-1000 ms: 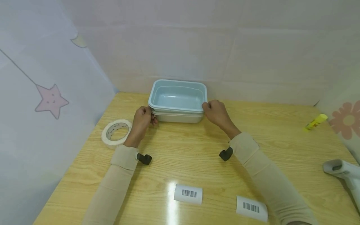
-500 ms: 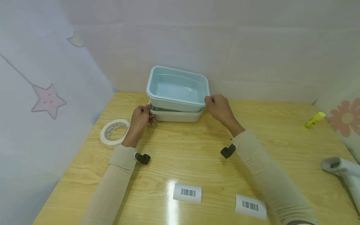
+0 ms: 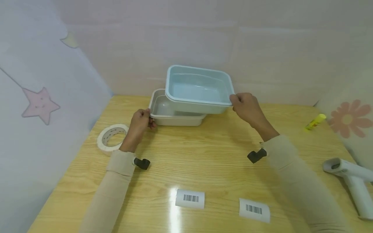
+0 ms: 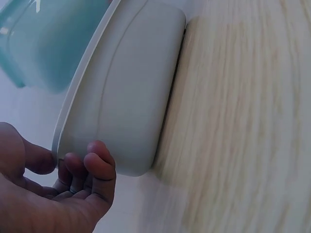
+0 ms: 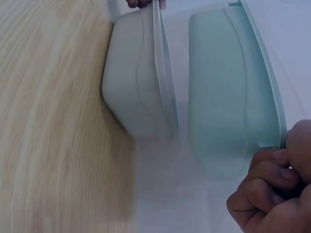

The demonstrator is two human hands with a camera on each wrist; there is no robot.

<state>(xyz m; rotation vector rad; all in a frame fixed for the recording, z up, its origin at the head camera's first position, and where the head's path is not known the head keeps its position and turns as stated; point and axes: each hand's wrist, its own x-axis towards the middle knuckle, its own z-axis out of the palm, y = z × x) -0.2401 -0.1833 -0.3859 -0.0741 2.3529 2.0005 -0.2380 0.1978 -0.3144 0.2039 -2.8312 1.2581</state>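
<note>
My right hand pinches the right rim of a light blue plastic tub and holds it in the air, up and to the right of a grey-white tub. The grey-white tub stands on the wooden table. My left hand pinches that tub's left rim between thumb and curled fingers. In the left wrist view the blue tub shows at the upper left, above the grey one.
A roll of white tape lies left of my left hand. Two barcode labels lie near the front edge. A white scanner sits at the right, a yellow glue stick at the back right. Walls close the back and sides.
The blue tub, nested in the grey-white one a second ago, has been lifted out by my right hand and carried up and to the right. My left hand stays on the lower tub.
</note>
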